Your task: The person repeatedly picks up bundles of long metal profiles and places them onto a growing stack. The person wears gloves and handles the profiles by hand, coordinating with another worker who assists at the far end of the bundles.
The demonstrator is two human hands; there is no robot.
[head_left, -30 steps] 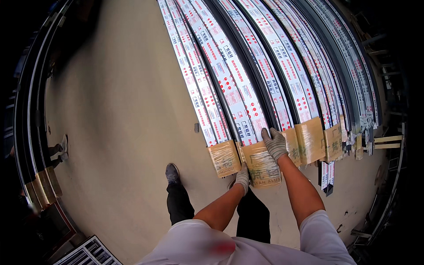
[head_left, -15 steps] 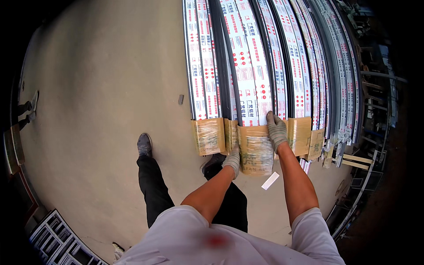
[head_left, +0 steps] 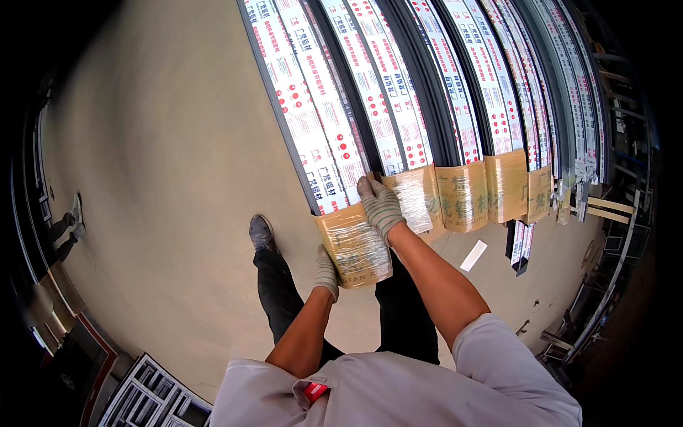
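Observation:
A long bundle of profiles (head_left: 313, 117) in white film with red and blue print stretches away from me. Its near end is wrapped in brown cardboard and clear film (head_left: 350, 249). My left hand (head_left: 326, 273), in a striped grey work glove, is closed on the left side of that wrapped end, with its fingers partly hidden beneath. My right hand (head_left: 381, 207), gloved the same way, grips the right edge, thumb on top. The held end reaches nearer to me than the similar wrapped bundle (head_left: 413, 199) just to its right.
More wrapped bundles (head_left: 506, 188) lie side by side to the right. A white strip (head_left: 473, 255) is on the concrete floor (head_left: 178, 178). Window-like frames (head_left: 153, 398) stand at the lower left, metal racking (head_left: 626, 285) at the far right. Another person's shoe (head_left: 77, 212) shows at the left.
Both my hands have carried the bundle's near end left, past neighbouring bundles, to the left edge of the row. My view has also shifted.

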